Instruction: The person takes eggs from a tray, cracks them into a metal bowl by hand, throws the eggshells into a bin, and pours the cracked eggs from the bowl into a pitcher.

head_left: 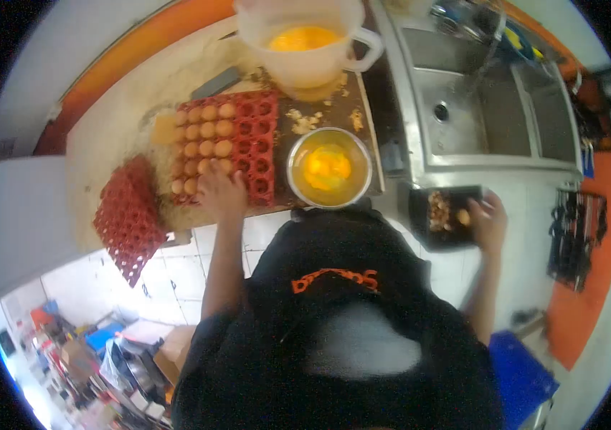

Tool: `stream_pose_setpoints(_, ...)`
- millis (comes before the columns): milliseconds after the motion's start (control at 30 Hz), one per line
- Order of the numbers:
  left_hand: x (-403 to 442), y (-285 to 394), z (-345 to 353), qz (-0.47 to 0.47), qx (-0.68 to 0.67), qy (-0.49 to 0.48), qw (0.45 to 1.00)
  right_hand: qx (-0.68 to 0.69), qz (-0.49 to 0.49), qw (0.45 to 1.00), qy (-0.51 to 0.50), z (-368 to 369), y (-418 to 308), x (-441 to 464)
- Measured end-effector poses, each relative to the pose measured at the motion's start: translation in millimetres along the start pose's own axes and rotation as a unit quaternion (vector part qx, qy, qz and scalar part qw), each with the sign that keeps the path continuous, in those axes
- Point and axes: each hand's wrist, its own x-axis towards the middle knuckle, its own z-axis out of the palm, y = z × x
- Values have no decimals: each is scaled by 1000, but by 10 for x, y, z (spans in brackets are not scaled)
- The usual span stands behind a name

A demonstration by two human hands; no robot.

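Note:
My left hand (221,192) reaches over the near rows of brown eggs (207,130) in a red egg tray (263,147). Its fingers are spread and the fingertips touch or nearly touch an egg; the hand covers part of that row. The tray's right-hand columns hold no eggs. My right hand (490,218) is at the right edge of a black bin (449,242), fingers apart. An eggshell (463,216) lies just left of the fingers, near a heap of broken shells (438,211) inside. Cracked eggs with yellow yolks (328,168) lie in a steel bowl (295,188) between my hands.
A large translucent jug (305,68) with yellow egg stands behind the bowl. Stacked red trays (132,218) overhang the table's left front edge. A grey block (216,84) and crumbs (304,122) lie on the tabletop. The steel sink (456,161) is at the right.

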Motion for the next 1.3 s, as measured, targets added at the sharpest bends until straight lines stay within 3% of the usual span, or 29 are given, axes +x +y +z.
stream_pose_setpoints(67,31,3,-11,15,37,37,999,0,-23,996,-82,307,-144,40)
stream_pose_setpoints(100,72,11,-49,26,22,29,999,-88,-40,990,-107,485,-480,-40)
stream_pose_setpoints(133,118,19,-55,40,4,21,999,-39,-19,982,-185,713,-570,-29)
stream_pose_setpoints(167,163,-51,40,73,39,25,996,126,-108,956,-240,1153,-213,50)
stream_pose_setpoints(200,188,-95,134,104,75,31,991,222,6,912,-346,1414,-255,53)
stream_pose_setpoints(233,188,-74,114,96,65,33,993,218,87,900,-367,1588,-443,6)
stream_pose_setpoints(267,196,-69,76,86,57,35,994,211,69,901,-374,1810,-489,-9)
stream_pose_setpoints(300,195,-150,197,95,54,82,991,126,3,954,-272,2138,-384,-33)
stream_pose_setpoints(333,191,-179,308,102,51,130,985,134,-24,969,-204,2343,-358,-80)
stream_pose_setpoints(367,190,-78,60,93,61,48,993,139,-54,980,-134,2472,-349,-111)
stream_pose_setpoints(400,188,33,-205,84,72,-35,993,154,-24,980,-124,2555,-353,-111)
stream_pose_setpoints(433,163,69,-178,95,57,-27,993,171,3,978,-116,2555,-353,-106)
stream_pose_setpoints(533,173,-24,38,50,41,38,997,208,8,972,-113,2407,-474,-77)
stream_pose_setpoints(567,185,-84,191,95,31,109,989,164,-17,982,-90,2336,-527,-67)
stream_pose_setpoints(600,192,-175,314,133,27,181,974,232,11,968,-97,2326,-557,-64)
stream_pose_setpoints(667,242,-236,301,148,10,125,981,426,57,894,-128,1985,-1006,-97)
stream_pose_setpoints(733,191,-142,18,118,-21,68,990,359,53,922,-134,1644,-1336,4)
stream_pose_setpoints(800,196,-115,-187,83,-35,74,993,502,-7,858,-107,1588,-1520,206)
stream_pose_setpoints(867,182,-100,-152,85,-32,55,994,514,-54,853,-76,1238,-2038,316)
stream_pose_setpoints(1033,227,-153,-167,77,-60,54,994,360,-203,909,47,1085,-2766,1094)
stream_pose_setpoints(1100,202,-157,-185,79,-63,60,993,105,-294,934,172,1125,-3056,1266)
stream_pose_setpoints(1133,200,-170,-184,76,-68,57,993,102,-296,935,166,1180,-3172,1280)
stream_pose_setpoints(1200,211,-192,-186,68,-78,52,993,56,-406,893,183,1336,-3382,1272)
stream_pose_setpoints(1300,169,-232,-232,61,-121,69,988,-55,-477,862,164,1552,-3472,1241)
